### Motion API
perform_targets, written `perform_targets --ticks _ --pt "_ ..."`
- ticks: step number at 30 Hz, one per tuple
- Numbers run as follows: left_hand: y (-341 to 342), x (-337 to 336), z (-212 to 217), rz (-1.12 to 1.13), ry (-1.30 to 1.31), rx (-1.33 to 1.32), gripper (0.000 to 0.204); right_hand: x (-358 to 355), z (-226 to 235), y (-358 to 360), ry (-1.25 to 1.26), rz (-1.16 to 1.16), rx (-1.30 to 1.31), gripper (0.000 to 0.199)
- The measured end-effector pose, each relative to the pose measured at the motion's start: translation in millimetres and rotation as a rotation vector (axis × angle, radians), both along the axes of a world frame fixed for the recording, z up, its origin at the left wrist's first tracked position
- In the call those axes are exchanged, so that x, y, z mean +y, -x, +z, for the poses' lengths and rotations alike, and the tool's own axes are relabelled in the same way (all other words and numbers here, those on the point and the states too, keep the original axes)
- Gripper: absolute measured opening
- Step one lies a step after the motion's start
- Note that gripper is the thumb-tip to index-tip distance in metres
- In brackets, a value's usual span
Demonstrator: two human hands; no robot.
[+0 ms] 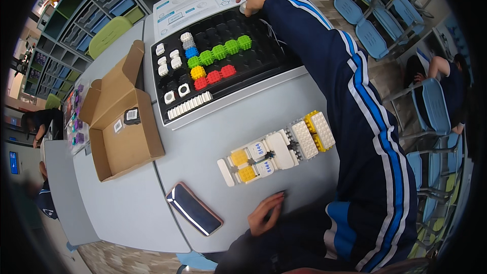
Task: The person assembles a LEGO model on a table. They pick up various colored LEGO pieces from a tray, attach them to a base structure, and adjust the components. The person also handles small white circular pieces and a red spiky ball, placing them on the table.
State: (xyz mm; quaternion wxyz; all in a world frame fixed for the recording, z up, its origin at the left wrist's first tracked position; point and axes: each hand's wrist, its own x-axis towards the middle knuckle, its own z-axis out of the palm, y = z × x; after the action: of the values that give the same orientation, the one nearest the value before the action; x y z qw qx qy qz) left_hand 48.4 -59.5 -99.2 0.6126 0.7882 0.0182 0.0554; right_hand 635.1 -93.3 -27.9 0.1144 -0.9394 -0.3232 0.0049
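My right hand (253, 0) reaches to the far edge of the black tray (248, 73), its fingers closed round a small white piece (243, 7), mostly hidden. My left hand (266, 214) rests near the table's front edge, loosely curled with fingers apart; I make out nothing in it. Just beyond it lies an assembled block model (280, 150) in white, yellow and grey. Inside the tray sit rows of green blocks (218, 52), red blocks (214, 76), a blue block (191, 52), a yellow block (197, 73) and several thin white pieces (189, 105).
A printed instruction sheet (177, 12) lies behind the tray. To its left stands an open cardboard box (127, 142). A dark phone (195, 208) lies near the front edge. Blue chairs (373, 38) stand at right, where another person (446, 76) sits.
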Motion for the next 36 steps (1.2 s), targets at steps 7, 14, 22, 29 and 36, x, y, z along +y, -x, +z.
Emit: perform_targets --ticks 7,14,22,29,36 --pt "-0.7 0.2 -2.9 -0.008 0.021 -0.014 0.023 -6.2 -1.8 -17.6 0.001 0.051 0.007 0.072" --pt "-0.3 -2.6 1.5 0.032 -0.007 0.007 0.023 -6.0 -4.8 -15.3 -0.036 0.072 0.025 0.072" --pt "-1.3 -0.1 -1.3 -0.001 0.008 -0.014 0.024 -20.8 -14.2 -28.7 -0.16 0.116 0.021 0.033" --pt "-1.2 0.6 -5.3 0.002 -0.007 -0.038 0.024 -19.9 -18.9 -1.4 -0.008 0.029 0.096 0.039" --pt "-0.1 1.0 -4.0 -0.001 0.001 -0.024 0.022 -43.9 -8.4 -7.2 -0.244 0.081 -0.178 0.04"
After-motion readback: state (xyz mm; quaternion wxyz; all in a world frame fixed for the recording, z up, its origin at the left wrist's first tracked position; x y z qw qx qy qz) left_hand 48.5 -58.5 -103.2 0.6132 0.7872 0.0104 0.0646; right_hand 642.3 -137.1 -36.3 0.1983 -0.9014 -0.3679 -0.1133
